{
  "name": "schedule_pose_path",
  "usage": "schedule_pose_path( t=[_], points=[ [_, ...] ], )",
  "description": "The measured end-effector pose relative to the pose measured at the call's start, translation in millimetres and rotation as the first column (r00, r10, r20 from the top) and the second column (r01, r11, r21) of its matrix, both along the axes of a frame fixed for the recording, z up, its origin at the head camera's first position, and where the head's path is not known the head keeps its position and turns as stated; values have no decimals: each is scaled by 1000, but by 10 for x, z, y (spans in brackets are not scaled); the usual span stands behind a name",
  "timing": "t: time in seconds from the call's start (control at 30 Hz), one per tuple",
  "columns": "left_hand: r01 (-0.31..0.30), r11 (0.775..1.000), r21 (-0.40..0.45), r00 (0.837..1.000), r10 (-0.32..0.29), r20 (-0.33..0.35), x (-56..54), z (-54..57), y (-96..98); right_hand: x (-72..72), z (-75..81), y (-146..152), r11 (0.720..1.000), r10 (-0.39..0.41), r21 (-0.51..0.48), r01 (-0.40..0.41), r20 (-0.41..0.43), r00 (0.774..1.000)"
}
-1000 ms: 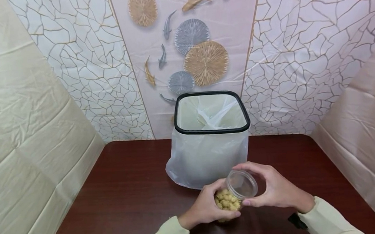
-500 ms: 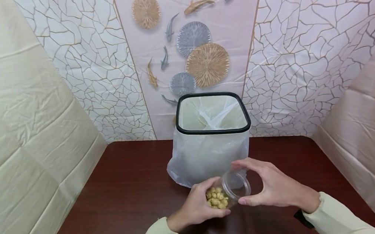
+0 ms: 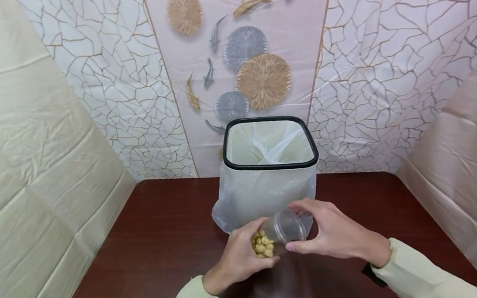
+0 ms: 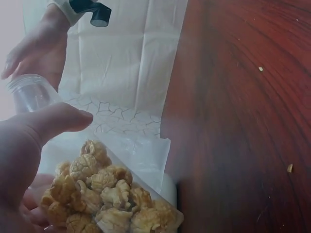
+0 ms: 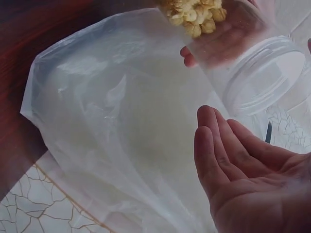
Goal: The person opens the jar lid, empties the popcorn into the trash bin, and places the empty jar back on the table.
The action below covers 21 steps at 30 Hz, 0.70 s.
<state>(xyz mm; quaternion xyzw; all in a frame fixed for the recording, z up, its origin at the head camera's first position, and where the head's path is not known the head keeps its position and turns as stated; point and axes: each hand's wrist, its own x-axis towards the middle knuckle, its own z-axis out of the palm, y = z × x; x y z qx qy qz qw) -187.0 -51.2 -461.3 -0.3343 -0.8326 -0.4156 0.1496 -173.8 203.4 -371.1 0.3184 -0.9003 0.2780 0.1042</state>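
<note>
- Head view: the clear jar (image 3: 278,227), popcorn (image 3: 263,245) in its base, is held tilted over the bench (image 3: 169,231), mouth toward the right hand (image 3: 335,230).
- The left hand (image 3: 236,253) curls round the base; the right, loosely spread beside the rim, seems to hold nothing.
- Likely step: handling the jar's mouth; the next move calls for a steady left grip.
- Behind stands a bag-lined bin (image 3: 272,167).
</note>
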Motion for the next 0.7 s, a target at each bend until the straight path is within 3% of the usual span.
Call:
schedule_pose_path(
  t=[0.37, 0.53, 0.7],
  points=[
    [-96, 992, -77, 993, 90, -78, 6, 25, -1, -107, -13, -94, 999, 46, -28, -47, -27, 999],
    [-85, 994, -72, 994, 79, -82, -17, 27, 2, -126, -28, -87, 998, 52, -40, -54, -41, 998],
    [-55, 997, -54, 992, 49, -115, -58, 20, 10, -166, -40, -51, 995, 83, -51, -89, -108, 991]
  ],
)
